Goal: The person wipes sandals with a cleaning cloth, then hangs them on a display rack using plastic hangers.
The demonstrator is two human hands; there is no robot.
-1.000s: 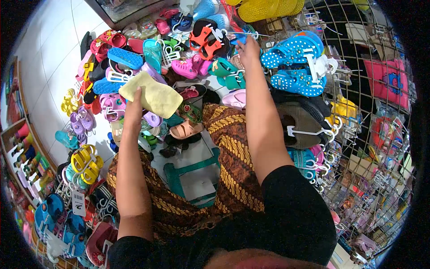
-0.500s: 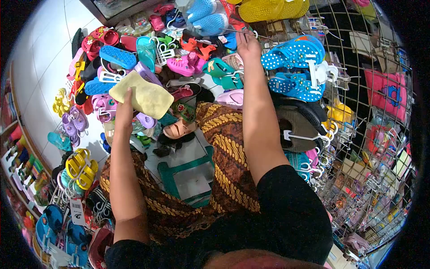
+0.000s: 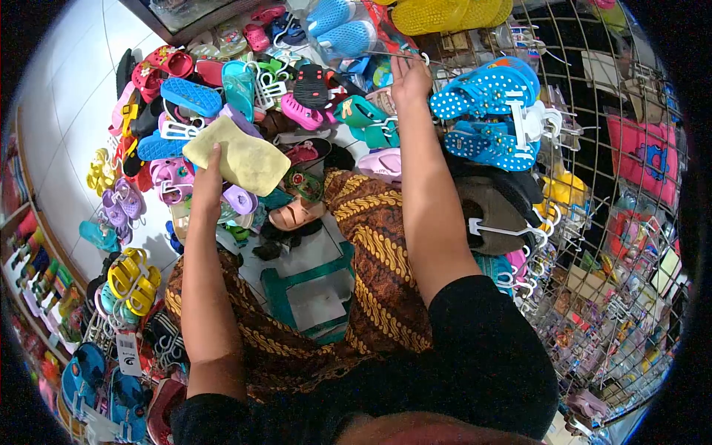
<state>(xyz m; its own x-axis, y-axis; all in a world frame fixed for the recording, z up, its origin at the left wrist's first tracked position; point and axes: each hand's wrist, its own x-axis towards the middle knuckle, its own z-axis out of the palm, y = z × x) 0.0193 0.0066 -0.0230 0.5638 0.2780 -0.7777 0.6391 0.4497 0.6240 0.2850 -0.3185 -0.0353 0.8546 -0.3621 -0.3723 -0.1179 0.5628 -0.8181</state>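
My left hand (image 3: 210, 172) is closed on a pale yellow cloth (image 3: 241, 157), thumb on top, held above a heap of children's sandals and clogs. My right hand (image 3: 410, 80) reaches up to a thin metal rod (image 3: 400, 55) of the rack, its fingers stretched out and apart right at the rod. Beside those fingers hang blue slippers (image 3: 343, 35) in clear plastic and yellow slippers (image 3: 445, 16). Blue polka-dot sandals (image 3: 486, 93) on a white hanger are to the right of my forearm. A dark-soled shoe (image 3: 311, 87) lies sole up over a pink clog (image 3: 300, 115).
A wire grid rack (image 3: 578, 133) with many packaged goods rises on the right. A green stool (image 3: 278, 293) stands between my knees. Yellow sandals (image 3: 133, 280) and blue sandals (image 3: 126, 400) hang at the lower left. White floor tiles (image 3: 63, 156) show at the left.
The orange shoes above the pink clog no longer show; a dark sole faces up there now. The left hand keeps the cloth almost in place, and the right hand stays at the rod.
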